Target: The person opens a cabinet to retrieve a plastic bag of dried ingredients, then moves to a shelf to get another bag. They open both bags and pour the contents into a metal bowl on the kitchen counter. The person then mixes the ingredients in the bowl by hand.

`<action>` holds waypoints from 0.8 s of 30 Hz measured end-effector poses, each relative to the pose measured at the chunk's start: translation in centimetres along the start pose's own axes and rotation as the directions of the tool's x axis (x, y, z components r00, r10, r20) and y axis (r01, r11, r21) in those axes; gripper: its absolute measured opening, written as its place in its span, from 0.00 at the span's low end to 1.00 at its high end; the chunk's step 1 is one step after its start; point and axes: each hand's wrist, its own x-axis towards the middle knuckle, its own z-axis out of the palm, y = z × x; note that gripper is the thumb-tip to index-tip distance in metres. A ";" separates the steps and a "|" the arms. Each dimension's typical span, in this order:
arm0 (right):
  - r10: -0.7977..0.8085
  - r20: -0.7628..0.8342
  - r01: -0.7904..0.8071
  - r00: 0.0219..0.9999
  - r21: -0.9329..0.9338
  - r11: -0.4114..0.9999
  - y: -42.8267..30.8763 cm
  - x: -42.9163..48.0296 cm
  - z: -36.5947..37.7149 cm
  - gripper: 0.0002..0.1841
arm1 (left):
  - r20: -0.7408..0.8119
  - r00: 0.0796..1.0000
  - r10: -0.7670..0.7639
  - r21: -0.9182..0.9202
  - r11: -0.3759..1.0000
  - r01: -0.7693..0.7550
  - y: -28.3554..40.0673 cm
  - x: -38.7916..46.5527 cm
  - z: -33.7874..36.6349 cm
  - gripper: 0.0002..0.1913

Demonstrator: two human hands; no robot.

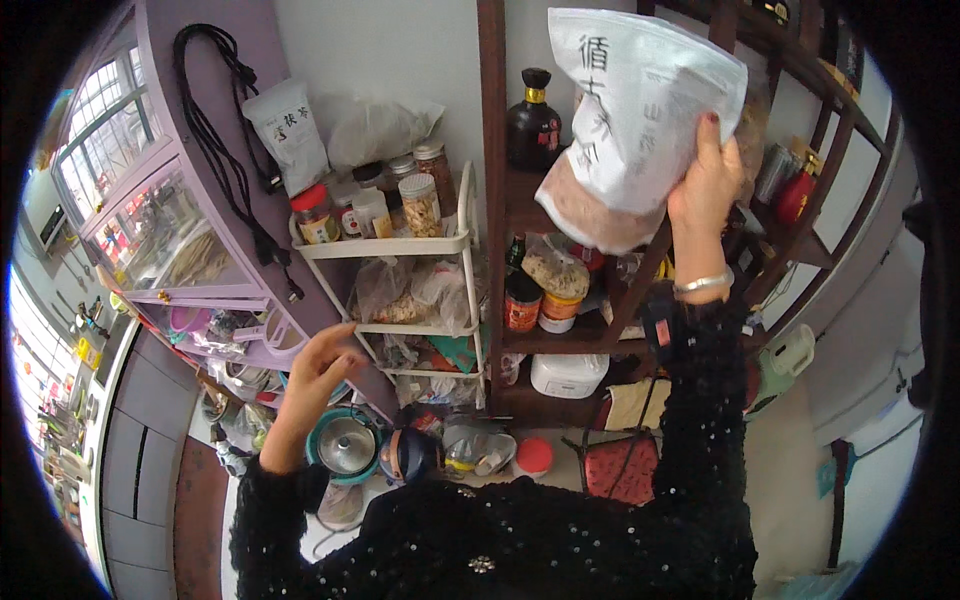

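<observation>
Raised at the upper right, my right hand (pixel 706 184) grips the side of a white pouch (pixel 637 120) with a clear lower window. Black writing runs down its front, and something pinkish-brown shows through the window. The pouch hangs before a dark wooden shelf unit (pixel 491 225), beside a black bottle (pixel 533 124) with a gold neck. Empty, with its fingers apart and slightly curled, my left hand (pixel 319 375) is before a white tiered rack (pixel 390 247). On the rack's top tier are a red-lidded jar (pixel 315 217), a jar of pale pieces (pixel 420 206) and several other jars.
A purple cabinet (pixel 262 157) with a hanging black cable (pixel 217 135) stands left. Another white pouch (pixel 289 135) leans above the rack. Lower down are a teal basin (pixel 313 446), a white appliance (pixel 570 375), a red-lidded container (pixel 533 459) and a red patterned seat (pixel 621 466).
</observation>
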 end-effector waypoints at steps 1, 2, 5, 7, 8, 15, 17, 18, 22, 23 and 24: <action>-0.077 0.011 0.077 0.997 0.006 0.997 1.0 1.1 0.9 0.12 | -0.043 0.999 -0.021 -0.013 1.000 0.021 -0.9 -1.2 -0.8 0.22; -0.096 0.015 0.096 0.995 0.007 0.995 1.9 2.0 1.6 0.12 | -0.087 0.995 -0.039 -0.023 0.999 0.037 -1.7 -2.4 -1.6 0.21; -0.118 0.015 0.118 0.993 0.003 0.993 4.7 3.7 2.7 0.12 | -0.196 0.974 -0.112 -0.050 0.993 0.104 -3.6 -6.2 -3.7 0.19; -0.106 0.038 0.107 0.994 -0.016 0.994 7.1 4.6 2.8 0.11 | -0.268 0.951 -0.153 -0.073 0.988 0.138 -4.5 -8.7 -4.5 0.19; -0.062 0.019 0.063 0.998 -0.009 0.998 8.4 4.8 2.7 0.11 | -0.307 0.936 -0.170 -0.084 0.985 0.151 -4.7 -10.0 -4.6 0.19; -0.203 0.251 0.323 0.946 -0.738 0.592 15.3 4.1 0.4 0.20 | -0.495 0.799 -0.341 -0.135 0.939 0.317 -4.9 -17.2 -5.1 0.21; -0.048 0.246 0.194 0.968 -0.617 0.763 14.8 4.1 -0.3 0.20 | -0.447 0.858 -0.253 -0.092 0.967 0.238 -5.1 -18.3 -5.4 0.18; 0.059 0.144 0.054 0.988 -0.676 0.735 14.4 4.0 -0.7 0.23 | -0.455 0.847 -0.273 -0.101 0.961 0.256 -5.3 -18.6 -5.4 0.19; -0.052 0.196 0.161 0.979 -0.596 0.787 12.8 0.2 -2.5 0.25 | -0.415 0.862 -0.291 -0.201 0.953 0.225 -6.7 -19.8 -5.6 0.17; -0.065 0.154 0.147 0.986 -0.611 0.778 12.3 -1.2 -2.7 0.24 | -0.397 0.873 -0.283 -0.222 0.953 0.208 -7.2 -20.5 -5.7 0.16; -0.086 0.140 0.151 0.986 -0.567 0.810 11.6 -2.9 -2.9 0.23 | -0.401 0.865 -0.303 -0.296 0.936 0.190 -7.5 -21.6 -5.7 0.15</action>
